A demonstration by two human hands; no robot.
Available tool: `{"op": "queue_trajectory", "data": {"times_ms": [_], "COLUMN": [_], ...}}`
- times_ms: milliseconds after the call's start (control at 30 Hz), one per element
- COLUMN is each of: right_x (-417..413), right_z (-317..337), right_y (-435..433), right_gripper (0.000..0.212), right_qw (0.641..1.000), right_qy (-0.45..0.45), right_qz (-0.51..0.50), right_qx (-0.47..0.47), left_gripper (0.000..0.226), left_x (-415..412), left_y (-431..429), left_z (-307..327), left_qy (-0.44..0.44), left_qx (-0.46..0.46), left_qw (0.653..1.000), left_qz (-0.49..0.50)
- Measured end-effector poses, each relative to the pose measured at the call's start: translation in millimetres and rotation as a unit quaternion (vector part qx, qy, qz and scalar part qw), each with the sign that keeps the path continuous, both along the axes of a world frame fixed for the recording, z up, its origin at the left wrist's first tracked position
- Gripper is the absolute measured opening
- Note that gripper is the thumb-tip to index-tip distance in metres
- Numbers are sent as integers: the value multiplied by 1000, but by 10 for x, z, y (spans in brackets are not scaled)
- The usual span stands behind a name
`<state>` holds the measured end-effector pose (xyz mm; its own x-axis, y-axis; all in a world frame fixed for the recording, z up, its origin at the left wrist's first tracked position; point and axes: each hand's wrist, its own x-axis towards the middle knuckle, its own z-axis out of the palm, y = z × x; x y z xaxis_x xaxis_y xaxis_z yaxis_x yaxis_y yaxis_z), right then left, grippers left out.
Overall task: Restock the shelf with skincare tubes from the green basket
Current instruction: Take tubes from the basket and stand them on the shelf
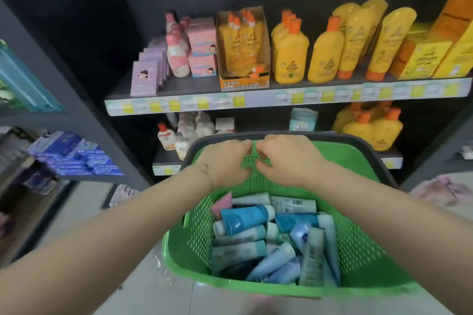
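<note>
Since green basket point(190, 243) at lower ctr sits full of tubes point(245, 218), restock prob unstarted; left hand point(225, 164) & right hand point(286, 159) curled mid-frame, grip unclear.

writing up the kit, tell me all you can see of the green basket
The basket is green plastic, rectangular, its walls perforated with small holes, with a dark grey handle arched over the far rim. It is upright before the shelf, holding a loose pile of blue and white tubes. The left hand and right hand grip the handle's middle, side by side.
</note>
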<state>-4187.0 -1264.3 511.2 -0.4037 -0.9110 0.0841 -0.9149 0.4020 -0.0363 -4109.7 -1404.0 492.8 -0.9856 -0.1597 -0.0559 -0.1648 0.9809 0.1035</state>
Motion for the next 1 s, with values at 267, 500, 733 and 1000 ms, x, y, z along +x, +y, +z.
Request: {"op": "queue_trajectory", "data": {"times_ms": [267,500,733,1000], "right_x": [-185,-350,-484,-433], "right_z": [-666,-1057,-1281,-1350], "right_y": [191,376,456,383], "right_gripper": [18,21,22,25], "right_qw": [992,970,946,944], "right_qy": [-51,-122,-184,-212], "right_qz": [-49,-108,-163,-162], "right_qx": [100,178,210,195], "left_gripper": [35,31,38,72], "left_x": [-152,-217,-153,-42], "left_y": [3,-134,-260,-196], "left_z": [-665,-1257,-1677,-1907], "left_qy": [-92,-259,-354,-359], "left_qx": [38,37,39,65], "left_qw": [995,964,930,924], "left_qz": [-7,54,89,113]}}
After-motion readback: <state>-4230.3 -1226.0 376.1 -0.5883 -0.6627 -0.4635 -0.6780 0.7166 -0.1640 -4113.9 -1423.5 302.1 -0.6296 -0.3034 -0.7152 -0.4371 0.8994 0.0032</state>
